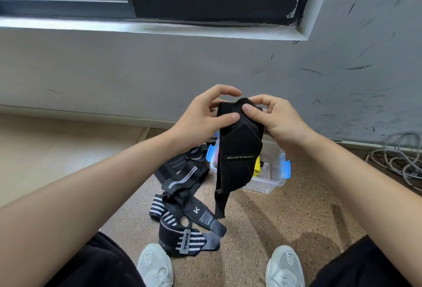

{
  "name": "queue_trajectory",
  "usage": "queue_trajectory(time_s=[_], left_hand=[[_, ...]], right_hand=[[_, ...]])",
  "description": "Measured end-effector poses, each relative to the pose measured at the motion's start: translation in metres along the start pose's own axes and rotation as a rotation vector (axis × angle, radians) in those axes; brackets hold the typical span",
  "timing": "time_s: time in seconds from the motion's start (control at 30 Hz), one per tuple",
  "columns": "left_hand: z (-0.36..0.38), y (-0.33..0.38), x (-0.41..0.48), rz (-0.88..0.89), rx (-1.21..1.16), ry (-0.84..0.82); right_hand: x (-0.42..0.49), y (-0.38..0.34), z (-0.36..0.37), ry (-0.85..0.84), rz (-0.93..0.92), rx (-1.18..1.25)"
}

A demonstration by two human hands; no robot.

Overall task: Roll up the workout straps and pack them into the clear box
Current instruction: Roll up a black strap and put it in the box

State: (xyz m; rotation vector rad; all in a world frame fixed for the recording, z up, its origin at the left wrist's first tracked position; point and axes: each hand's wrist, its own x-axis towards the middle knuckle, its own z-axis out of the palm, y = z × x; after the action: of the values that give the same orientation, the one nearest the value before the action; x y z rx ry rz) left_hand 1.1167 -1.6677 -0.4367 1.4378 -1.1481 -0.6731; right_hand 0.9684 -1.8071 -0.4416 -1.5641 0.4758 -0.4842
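Observation:
A wide black strap [237, 158] with a lettered label hangs in the air in front of me, its narrow tail dangling toward the floor. My left hand [201, 117] pinches its top left edge, thumb on the front. My right hand [274, 117] grips the top right, thumb pressing the folded top. Behind and below the strap stands the clear box [271, 172] with blue latches, holding something yellow and something pink. Several black straps with grey and white stripes [182, 209] lie tangled on the floor to the left of the box.
My two white shoes [155, 266] stand at the bottom, on a speckled brown floor. A grey wall with a black-framed window rises behind the box. Grey cables [397, 161] lie coiled at the right by the wall.

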Motion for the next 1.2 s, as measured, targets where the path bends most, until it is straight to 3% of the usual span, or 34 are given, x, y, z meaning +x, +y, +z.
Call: queue_trajectory(time_s=[0.07,0.27,0.37,0.53,0.77,0.87,1.03,1.13,1.2], left_hand=[[0.000,0.000,0.003,-0.061,-0.043,0.045],[-0.001,0.003,0.007,-0.235,-0.259,0.147],[-0.003,0.002,0.010,-0.304,-0.345,0.161],[-0.002,0.005,0.009,-0.330,-0.353,0.105],[-0.009,0.009,0.006,-0.061,0.074,-0.010],[-0.007,0.009,0.003,0.027,0.101,-0.095],[-0.005,0.010,0.003,0.073,0.133,-0.100],[-0.002,0.010,0.003,0.069,0.102,-0.083],[-0.002,0.008,0.005,0.025,0.051,-0.051]], right_hand=[[0.000,0.002,-0.003,0.006,-0.031,-0.086],[-0.007,0.002,-0.010,-0.027,-0.379,-0.503],[-0.010,0.004,-0.006,-0.082,-0.399,-0.599],[-0.006,0.007,-0.006,0.007,-0.452,-0.652],[-0.004,0.002,-0.009,0.058,-0.245,-0.397],[-0.004,-0.001,-0.007,0.058,-0.149,-0.232],[-0.006,-0.007,-0.004,-0.026,0.001,-0.087],[-0.006,-0.009,-0.007,-0.064,0.050,-0.155],[-0.005,-0.008,-0.011,-0.031,-0.026,-0.302]])
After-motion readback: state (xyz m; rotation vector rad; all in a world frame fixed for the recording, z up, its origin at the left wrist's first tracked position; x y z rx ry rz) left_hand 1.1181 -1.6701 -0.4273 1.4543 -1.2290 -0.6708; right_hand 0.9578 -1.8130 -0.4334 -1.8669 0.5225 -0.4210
